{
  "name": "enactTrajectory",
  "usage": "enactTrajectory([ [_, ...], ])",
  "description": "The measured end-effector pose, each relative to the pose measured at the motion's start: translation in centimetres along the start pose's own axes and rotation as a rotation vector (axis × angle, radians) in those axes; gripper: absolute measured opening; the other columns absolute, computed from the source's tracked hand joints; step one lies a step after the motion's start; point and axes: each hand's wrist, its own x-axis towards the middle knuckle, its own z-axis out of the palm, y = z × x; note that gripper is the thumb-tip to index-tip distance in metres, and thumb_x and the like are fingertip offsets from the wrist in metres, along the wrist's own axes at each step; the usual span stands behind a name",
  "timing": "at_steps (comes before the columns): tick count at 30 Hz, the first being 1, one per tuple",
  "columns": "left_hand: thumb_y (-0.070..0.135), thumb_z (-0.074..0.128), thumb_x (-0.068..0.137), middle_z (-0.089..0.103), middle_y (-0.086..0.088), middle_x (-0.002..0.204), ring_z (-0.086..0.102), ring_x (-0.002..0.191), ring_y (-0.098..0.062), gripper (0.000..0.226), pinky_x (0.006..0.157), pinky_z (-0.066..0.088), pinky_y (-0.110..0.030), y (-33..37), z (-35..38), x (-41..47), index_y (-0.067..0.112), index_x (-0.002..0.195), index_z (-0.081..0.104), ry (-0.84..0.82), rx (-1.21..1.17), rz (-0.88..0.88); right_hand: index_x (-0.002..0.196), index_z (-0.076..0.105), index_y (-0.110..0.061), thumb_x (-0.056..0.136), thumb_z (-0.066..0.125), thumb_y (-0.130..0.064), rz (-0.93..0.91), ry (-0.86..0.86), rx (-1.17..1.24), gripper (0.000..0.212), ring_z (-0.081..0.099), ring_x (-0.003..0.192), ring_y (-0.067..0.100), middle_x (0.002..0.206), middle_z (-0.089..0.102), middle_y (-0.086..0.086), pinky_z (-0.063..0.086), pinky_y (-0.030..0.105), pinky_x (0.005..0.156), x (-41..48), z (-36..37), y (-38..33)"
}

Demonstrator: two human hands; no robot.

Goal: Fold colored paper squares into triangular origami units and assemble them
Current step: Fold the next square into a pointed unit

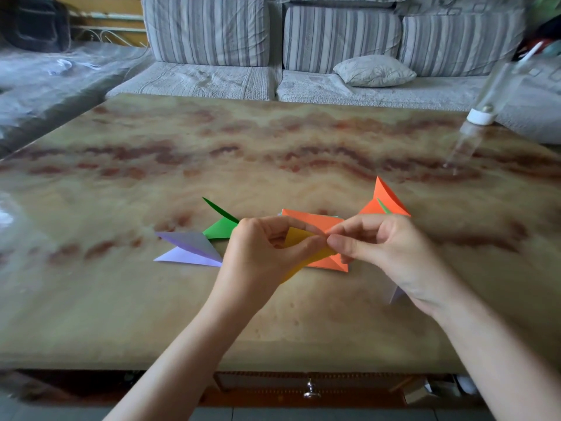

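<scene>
My left hand [261,253] and my right hand [382,253] meet over the marble table [273,153], both pinching a yellow folded paper [299,238] held just above the surface. An orange paper [309,220] lies flat on the table right behind and under it. A purple folded unit [191,249] lies to the left of my left hand. A green folded unit [220,227] sits just behind the purple one. Farther right, behind my right hand, stands an orange folded unit [384,200] with a green sliver tucked in it.
A pale paper corner [394,294] shows under my right wrist. A clear plastic bottle [485,104] with a white ring hangs over the table's far right corner. A striped sofa [273,41] with a cushion [375,71] runs behind the table. A drawer knob [309,390] sits below the front edge.
</scene>
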Motion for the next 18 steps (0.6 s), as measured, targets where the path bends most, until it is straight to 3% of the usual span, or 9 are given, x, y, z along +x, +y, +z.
enactTrajectory([
  [3,0.016,0.079,0.071,0.07,0.005,0.058,0.056,0.052,0.002,0.014,0.05,0.043,-0.011,0.41,0.13,-0.23,0.027,0.065,0.073,0.004,-0.026,-0.02,0.073,0.072,-0.015,0.065,0.073,-0.027,-0.034,0.026,-0.081,0.014,0.058,0.063,0.01,0.066,0.068,0.005,0.047,0.019,0.064,0.1,-0.05,0.15],
  [6,0.013,0.078,0.073,0.059,0.015,0.044,0.047,0.043,0.009,0.014,0.043,0.034,-0.006,0.58,0.22,-0.19,0.021,0.064,0.071,0.034,-0.105,-0.079,0.072,0.071,-0.017,0.075,0.073,-0.012,-0.105,0.116,-0.121,0.006,0.058,0.064,0.006,0.067,0.068,-0.004,0.046,0.016,0.065,0.26,0.38,0.38],
  [11,0.016,0.075,0.074,0.07,0.004,0.062,0.058,0.054,0.0,0.006,0.05,0.042,-0.009,0.41,-0.11,0.11,0.011,0.076,0.076,0.021,-0.289,-0.161,0.071,0.069,-0.02,0.08,0.07,-0.01,-0.146,0.194,-0.114,0.013,0.057,0.064,0.005,0.067,0.067,-0.006,0.045,0.014,0.065,0.3,0.64,0.56],
  [15,0.031,0.073,0.064,0.072,-0.003,0.072,0.06,0.066,-0.008,0.018,0.06,0.048,-0.015,0.02,-0.43,0.31,0.017,0.074,0.078,0.018,-0.296,-0.143,0.07,0.069,-0.021,0.08,0.07,-0.011,-0.143,0.2,-0.111,0.014,0.058,0.065,0.005,0.067,0.067,-0.007,0.045,0.017,0.066,0.41,0.8,0.62],
  [18,0.027,0.072,0.068,0.071,-0.006,0.075,0.061,0.069,-0.013,0.012,0.067,0.049,-0.024,-0.27,-0.57,0.41,0.019,0.074,0.077,-0.008,-0.276,-0.146,0.069,0.068,-0.022,0.08,0.07,-0.011,-0.135,0.215,-0.128,0.015,0.058,0.065,0.007,0.068,0.068,-0.005,0.047,0.02,0.066,0.52,0.77,0.89],
])
